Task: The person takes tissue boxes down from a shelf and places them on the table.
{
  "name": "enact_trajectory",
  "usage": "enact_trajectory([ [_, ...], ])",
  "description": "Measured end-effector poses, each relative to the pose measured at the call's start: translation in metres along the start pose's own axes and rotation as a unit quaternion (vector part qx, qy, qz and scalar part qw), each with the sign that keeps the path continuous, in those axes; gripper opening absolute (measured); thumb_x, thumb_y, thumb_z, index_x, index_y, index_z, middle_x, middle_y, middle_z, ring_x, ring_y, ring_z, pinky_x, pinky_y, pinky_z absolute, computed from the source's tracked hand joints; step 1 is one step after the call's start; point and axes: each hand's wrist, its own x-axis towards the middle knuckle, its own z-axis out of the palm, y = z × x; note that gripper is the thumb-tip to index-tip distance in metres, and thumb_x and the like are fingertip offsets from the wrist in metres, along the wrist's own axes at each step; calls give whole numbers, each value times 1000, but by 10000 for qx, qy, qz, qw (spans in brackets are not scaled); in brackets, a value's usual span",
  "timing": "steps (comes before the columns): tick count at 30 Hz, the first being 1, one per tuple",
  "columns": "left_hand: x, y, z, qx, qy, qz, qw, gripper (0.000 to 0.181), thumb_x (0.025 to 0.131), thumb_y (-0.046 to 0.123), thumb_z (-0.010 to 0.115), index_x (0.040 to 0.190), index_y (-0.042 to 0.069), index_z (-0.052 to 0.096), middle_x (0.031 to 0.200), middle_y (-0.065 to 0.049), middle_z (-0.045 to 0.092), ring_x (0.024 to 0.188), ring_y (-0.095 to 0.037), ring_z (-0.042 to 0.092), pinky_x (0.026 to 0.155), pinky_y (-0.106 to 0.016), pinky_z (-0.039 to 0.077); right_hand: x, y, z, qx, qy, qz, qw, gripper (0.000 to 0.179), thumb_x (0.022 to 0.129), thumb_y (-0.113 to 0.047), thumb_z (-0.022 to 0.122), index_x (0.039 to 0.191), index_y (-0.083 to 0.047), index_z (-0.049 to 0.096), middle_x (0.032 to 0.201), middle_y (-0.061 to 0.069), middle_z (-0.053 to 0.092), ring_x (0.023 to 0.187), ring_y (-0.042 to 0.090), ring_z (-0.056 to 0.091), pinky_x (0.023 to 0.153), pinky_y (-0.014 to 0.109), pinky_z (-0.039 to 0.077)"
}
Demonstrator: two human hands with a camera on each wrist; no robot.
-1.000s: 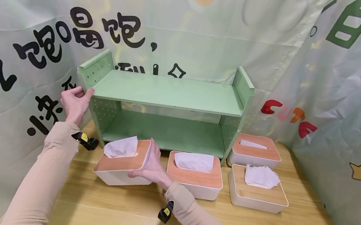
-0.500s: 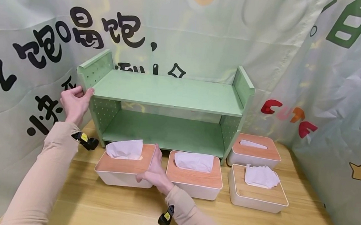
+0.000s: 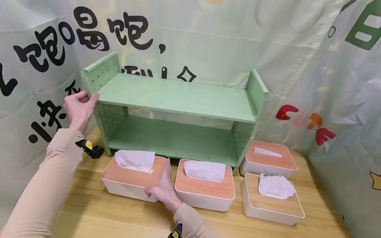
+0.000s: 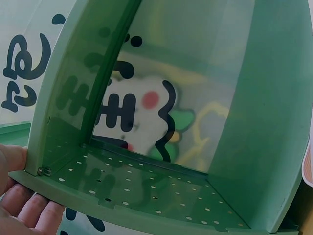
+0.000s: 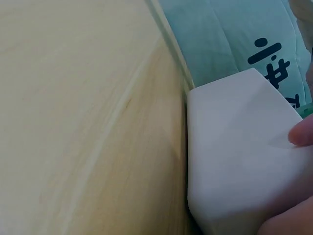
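Note:
A green two-tier shelf (image 3: pixel 179 95) stands on the table. My left hand (image 3: pixel 79 110) grips its left side panel, thumb at the front edge and fingers on the outer face; the left wrist view shows these fingers (image 4: pixel 34 208) around the panel's edge. My right hand (image 3: pixel 164 189) holds the right end of a white tissue box (image 3: pixel 128 188) with a wooden lid and a tissue sticking out. Its thumb lies against the box's front wall, also seen in the right wrist view (image 5: pixel 234 152). The box sits level in front of the shelf.
Right of my right hand stands a second tissue box (image 3: pixel 203 200). A third tissue box (image 3: pixel 272 215) lies farther right, with another tissue box (image 3: pixel 270 169) behind it beside the shelf. Printed cloth (image 3: pixel 201 39) hangs behind the wooden table (image 3: pixel 114 226).
The tissue box in my right hand has come down from a tilt to level and turned slightly, shifting a little right. My left hand and the shelf have stayed put.

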Motion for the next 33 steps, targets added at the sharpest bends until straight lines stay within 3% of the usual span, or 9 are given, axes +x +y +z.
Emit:
enact_trajectory([
  [4,0,1,0,41,7,29,10000,37,91,25,72,123,6,72,56,36,55,61,12,56,63,-8,44,-3,7,2,122,9,-321,9994,131,59,4,70,161,-8,-11,169,20,-6,154,37,14,121,49,28],
  [7,-1,1,-1,21,-2,20,10000,37,91,25,72,123,7,72,56,36,55,62,11,57,64,-9,44,-5,13,2,139,11,-526,9985,131,65,-3,81,160,-6,-10,169,18,-2,156,34,12,126,54,14],
  [13,-1,0,-2,-6,-1,30,10000,38,91,25,72,125,8,71,56,37,54,63,12,59,64,-7,46,-3,22,2,52,38,-620,9981,139,67,-19,93,161,-12,-9,170,13,3,157,30,14,128,52,14],
  [33,0,1,-2,-161,-88,-164,9997,38,92,23,72,127,10,69,62,34,58,67,9,61,66,-6,48,4,25,0,379,-21,-504,9980,135,70,-11,91,162,-16,-8,170,11,4,156,30,14,128,51,12],
])
